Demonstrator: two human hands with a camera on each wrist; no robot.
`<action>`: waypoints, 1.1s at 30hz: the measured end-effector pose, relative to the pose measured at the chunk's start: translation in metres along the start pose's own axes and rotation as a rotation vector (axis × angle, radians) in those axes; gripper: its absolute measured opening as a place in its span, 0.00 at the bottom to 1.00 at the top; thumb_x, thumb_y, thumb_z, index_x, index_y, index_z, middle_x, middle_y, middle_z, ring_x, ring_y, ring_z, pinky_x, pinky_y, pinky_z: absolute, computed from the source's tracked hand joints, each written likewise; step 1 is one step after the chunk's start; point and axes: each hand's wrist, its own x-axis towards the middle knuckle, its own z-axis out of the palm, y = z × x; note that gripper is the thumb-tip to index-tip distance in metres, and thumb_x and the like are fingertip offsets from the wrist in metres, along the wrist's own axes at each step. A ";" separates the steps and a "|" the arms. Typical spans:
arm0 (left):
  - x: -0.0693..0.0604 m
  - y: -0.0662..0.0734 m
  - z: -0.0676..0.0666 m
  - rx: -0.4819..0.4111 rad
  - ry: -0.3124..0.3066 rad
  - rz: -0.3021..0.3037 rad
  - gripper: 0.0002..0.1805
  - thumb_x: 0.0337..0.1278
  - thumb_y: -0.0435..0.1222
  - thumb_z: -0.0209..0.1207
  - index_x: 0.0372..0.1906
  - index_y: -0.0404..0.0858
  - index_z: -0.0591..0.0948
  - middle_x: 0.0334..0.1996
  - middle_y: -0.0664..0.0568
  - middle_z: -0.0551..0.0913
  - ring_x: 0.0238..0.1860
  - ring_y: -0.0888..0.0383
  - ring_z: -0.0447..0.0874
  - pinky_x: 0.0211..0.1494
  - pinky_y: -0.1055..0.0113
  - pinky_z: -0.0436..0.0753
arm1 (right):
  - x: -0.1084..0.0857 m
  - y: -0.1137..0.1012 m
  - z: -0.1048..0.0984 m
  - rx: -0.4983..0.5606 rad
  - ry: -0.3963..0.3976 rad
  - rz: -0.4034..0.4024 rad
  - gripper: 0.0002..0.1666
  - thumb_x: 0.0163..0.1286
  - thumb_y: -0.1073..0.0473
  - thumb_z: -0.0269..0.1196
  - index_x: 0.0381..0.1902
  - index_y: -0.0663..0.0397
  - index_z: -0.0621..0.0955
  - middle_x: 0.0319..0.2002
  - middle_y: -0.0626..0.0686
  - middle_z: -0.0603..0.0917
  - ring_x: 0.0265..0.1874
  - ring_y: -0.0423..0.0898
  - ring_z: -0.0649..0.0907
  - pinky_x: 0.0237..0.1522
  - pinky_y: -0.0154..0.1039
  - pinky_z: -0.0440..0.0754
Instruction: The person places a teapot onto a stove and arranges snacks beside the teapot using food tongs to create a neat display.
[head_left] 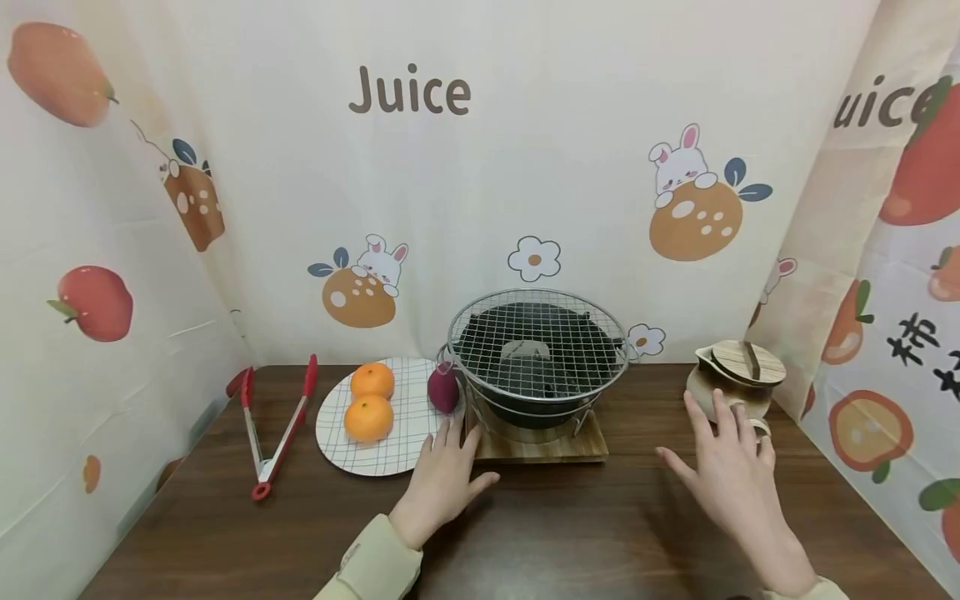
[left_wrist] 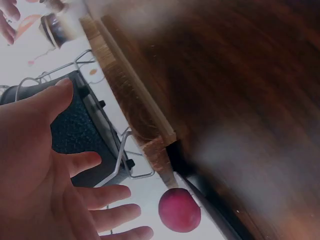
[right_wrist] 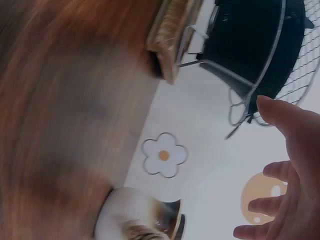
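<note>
In the head view my left hand (head_left: pixel 442 479) hovers with spread fingers near the front right rim of a white checked plate (head_left: pixel 408 375). On that plate lie two oranges (head_left: pixel 369 417) and a dark purple oval fruit or vegetable (head_left: pixel 443 388), just beyond my fingertips. Beside it a round black tabletop grill (head_left: pixel 536 410) with a wire mesh top (head_left: pixel 558 350) stands on a wooden base (head_left: pixel 540 448). My right hand (head_left: pixel 738 483), fingers spread, is in front of a small ceramic pot (head_left: pixel 701 385) with a wooden lid (head_left: pixel 738 360), partly covering it. Neither hand holds anything.
Red-handled tongs (head_left: pixel 270 467) lie spread on the left of the dark wooden table (head_left: pixel 570 533). A printed cloth (head_left: pixel 480 183) hangs behind the table and along both sides.
</note>
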 end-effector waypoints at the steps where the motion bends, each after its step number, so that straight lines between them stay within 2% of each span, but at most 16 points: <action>1: 0.000 0.000 0.001 0.006 0.007 0.004 0.38 0.58 0.58 0.58 0.67 0.39 0.69 0.70 0.34 0.64 0.69 0.35 0.64 0.66 0.40 0.68 | 0.001 0.002 0.001 0.004 0.005 0.006 0.48 0.60 0.42 0.67 0.72 0.51 0.60 0.68 0.72 0.60 0.64 0.75 0.60 0.53 0.78 0.55; 9: 0.000 0.002 0.004 0.094 0.049 0.018 0.34 0.58 0.57 0.58 0.62 0.38 0.73 0.61 0.35 0.75 0.64 0.39 0.72 0.61 0.45 0.73 | 0.009 0.028 0.010 -0.006 0.011 0.067 0.44 0.60 0.48 0.67 0.69 0.58 0.62 0.67 0.76 0.59 0.60 0.78 0.62 0.50 0.77 0.57; 14: 0.000 0.005 0.005 0.118 0.043 0.025 0.32 0.59 0.57 0.58 0.60 0.39 0.74 0.59 0.36 0.76 0.62 0.39 0.74 0.61 0.46 0.75 | 0.015 0.044 0.013 -0.026 0.010 0.088 0.46 0.60 0.50 0.67 0.70 0.59 0.60 0.66 0.78 0.58 0.59 0.79 0.61 0.49 0.77 0.58; 21: 0.001 0.008 0.008 0.141 0.011 0.037 0.30 0.61 0.56 0.56 0.62 0.43 0.73 0.60 0.34 0.76 0.63 0.37 0.72 0.62 0.45 0.73 | 0.021 0.055 0.017 -0.015 0.075 0.124 0.40 0.58 0.54 0.69 0.64 0.61 0.66 0.63 0.78 0.60 0.57 0.79 0.62 0.48 0.77 0.57; 24: 0.002 0.009 0.009 0.152 0.018 0.041 0.28 0.61 0.55 0.56 0.61 0.44 0.73 0.59 0.34 0.76 0.63 0.37 0.72 0.62 0.46 0.74 | 0.024 0.060 0.019 -0.009 0.066 0.133 0.38 0.58 0.56 0.69 0.62 0.61 0.67 0.62 0.79 0.60 0.56 0.79 0.62 0.47 0.77 0.57; 33: 0.006 0.016 0.012 0.177 0.054 0.050 0.26 0.61 0.53 0.57 0.61 0.48 0.74 0.58 0.35 0.77 0.60 0.38 0.74 0.59 0.48 0.75 | 0.033 0.079 0.022 0.014 -0.044 0.206 0.34 0.64 0.55 0.64 0.64 0.60 0.64 0.62 0.81 0.57 0.53 0.83 0.63 0.47 0.76 0.59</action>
